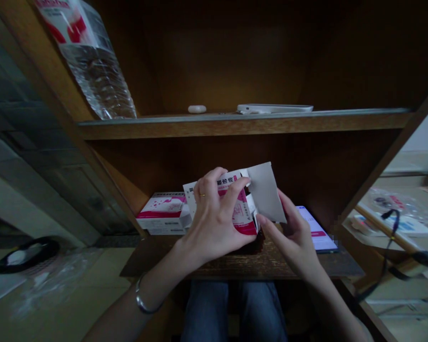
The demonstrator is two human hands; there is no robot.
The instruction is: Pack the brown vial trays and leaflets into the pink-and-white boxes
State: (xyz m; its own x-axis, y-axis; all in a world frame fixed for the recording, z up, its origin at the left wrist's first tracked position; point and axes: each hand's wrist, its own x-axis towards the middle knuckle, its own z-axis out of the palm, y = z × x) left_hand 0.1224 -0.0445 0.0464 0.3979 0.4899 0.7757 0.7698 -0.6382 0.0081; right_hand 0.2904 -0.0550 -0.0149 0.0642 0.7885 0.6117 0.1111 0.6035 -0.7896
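Observation:
My left hand (214, 213), with a ring on one finger, is wrapped across a white and magenta carton (240, 213) printed with dark characters. The carton is tilted, and its right end is open with a plain grey-white flap (266, 192) folded outward. My right hand (292, 232) pinches this flap near its lower edge, thumb in front and fingers partly hidden behind. What lies inside the carton is too dark to make out. Left of my left hand, similar cartons (164, 211) are stacked on the wooden surface.
A phone or tablet with a lit screen (316, 230) lies right of my right hand. Above, the shelf (199, 129) holds a large plastic bottle (96, 66), a small white case (197, 109) and a flat white device (274, 109). A bin (24, 256) stands at the lower left.

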